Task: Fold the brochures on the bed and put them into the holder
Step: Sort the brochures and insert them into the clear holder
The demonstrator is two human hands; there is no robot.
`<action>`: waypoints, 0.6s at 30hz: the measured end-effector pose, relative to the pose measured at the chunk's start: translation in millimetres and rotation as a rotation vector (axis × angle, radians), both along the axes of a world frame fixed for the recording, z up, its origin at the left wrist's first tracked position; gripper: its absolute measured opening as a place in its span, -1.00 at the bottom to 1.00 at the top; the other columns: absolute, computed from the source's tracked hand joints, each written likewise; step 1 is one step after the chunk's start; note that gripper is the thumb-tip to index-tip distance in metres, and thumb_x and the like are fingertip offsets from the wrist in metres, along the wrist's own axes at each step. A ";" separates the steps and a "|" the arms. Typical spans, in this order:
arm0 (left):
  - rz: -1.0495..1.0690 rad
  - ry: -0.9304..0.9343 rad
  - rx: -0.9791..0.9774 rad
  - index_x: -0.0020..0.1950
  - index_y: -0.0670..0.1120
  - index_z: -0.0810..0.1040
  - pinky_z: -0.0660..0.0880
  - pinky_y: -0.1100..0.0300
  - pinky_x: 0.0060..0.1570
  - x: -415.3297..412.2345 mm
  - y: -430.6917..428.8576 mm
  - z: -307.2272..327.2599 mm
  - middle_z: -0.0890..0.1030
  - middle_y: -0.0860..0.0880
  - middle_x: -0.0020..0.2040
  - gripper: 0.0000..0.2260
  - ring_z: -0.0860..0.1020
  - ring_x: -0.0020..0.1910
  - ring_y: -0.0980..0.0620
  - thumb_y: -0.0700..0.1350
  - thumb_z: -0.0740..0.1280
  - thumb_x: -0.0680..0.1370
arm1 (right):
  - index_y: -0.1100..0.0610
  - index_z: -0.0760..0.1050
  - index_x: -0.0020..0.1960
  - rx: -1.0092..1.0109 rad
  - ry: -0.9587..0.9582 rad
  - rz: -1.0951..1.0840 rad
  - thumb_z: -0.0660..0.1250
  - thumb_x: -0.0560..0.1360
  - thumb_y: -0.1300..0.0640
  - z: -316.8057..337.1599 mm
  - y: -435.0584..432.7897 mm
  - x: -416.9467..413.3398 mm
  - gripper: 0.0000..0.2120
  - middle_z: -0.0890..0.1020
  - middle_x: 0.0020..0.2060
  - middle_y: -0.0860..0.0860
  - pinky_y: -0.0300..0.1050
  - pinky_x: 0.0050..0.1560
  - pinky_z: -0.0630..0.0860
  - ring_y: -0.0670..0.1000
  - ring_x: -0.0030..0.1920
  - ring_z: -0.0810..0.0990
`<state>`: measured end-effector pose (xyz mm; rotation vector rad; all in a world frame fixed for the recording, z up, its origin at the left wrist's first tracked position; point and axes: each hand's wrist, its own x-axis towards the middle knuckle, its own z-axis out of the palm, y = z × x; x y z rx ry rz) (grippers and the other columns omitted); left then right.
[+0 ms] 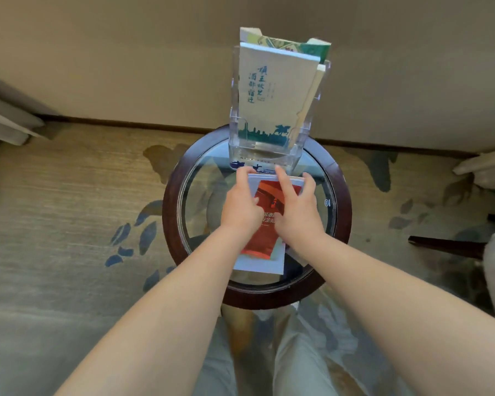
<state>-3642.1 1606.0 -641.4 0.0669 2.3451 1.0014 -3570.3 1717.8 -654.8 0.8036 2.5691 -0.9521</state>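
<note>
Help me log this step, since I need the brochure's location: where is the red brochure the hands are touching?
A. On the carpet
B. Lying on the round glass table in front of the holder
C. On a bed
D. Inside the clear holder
B: the red brochure lies flat on the round glass table under both hands, just in front of the clear holder.

soft, warm, even indoor light fills the scene, moderately bright, with no hard shadows. the round glass-topped table with a dark wooden rim (172,221) shows pale reflections across its glass, and the clear acrylic brochure holder (235,90) catches faint glints along its edges. the wide lens bows the beige wall's dark baseboard (112,121) and stretches the bare forearms at the bottom corners. the patterned tan and blue carpet (69,210) looks slightly soft, and fine detail is smeared throughout
</note>
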 end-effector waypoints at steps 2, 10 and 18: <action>-0.005 -0.003 -0.016 0.32 0.04 0.36 0.42 0.10 -0.09 -0.8 0.1 6.1 0.59 -0.06 0.05 -0.55 0.56 -0.04 -0.03 -0.37 0.26 0.53 | -0.31 -0.10 0.64 -0.011 -0.050 0.028 0.36 0.53 0.27 6.1 4.2 -7.3 -0.04 0.00 0.58 0.12 0.09 0.23 0.53 0.29 0.39 0.42; 0.084 -0.064 -0.176 0.22 -0.16 0.44 0.41 0.10 0.03 27.2 -2.7 -43.4 0.48 -0.16 0.18 -0.72 0.49 0.20 -0.20 -0.34 0.28 0.53 | 0.22 0.05 0.59 -0.041 -0.407 -0.294 0.48 0.50 0.09 -25.7 -0.9 2.3 -0.16 0.29 0.44 0.27 0.09 0.32 0.45 0.30 0.41 0.41; 0.294 -0.206 -0.229 0.49 -0.16 0.20 0.28 0.03 0.34 44.2 12.7 -63.1 0.27 -0.19 0.47 -0.37 0.28 0.46 -0.25 -0.25 0.40 0.48 | 0.24 0.34 0.36 -0.195 -0.431 -0.390 0.44 0.53 -0.01 -53.7 -21.4 21.3 -0.45 0.40 0.34 0.25 0.11 0.35 0.46 0.30 0.35 0.46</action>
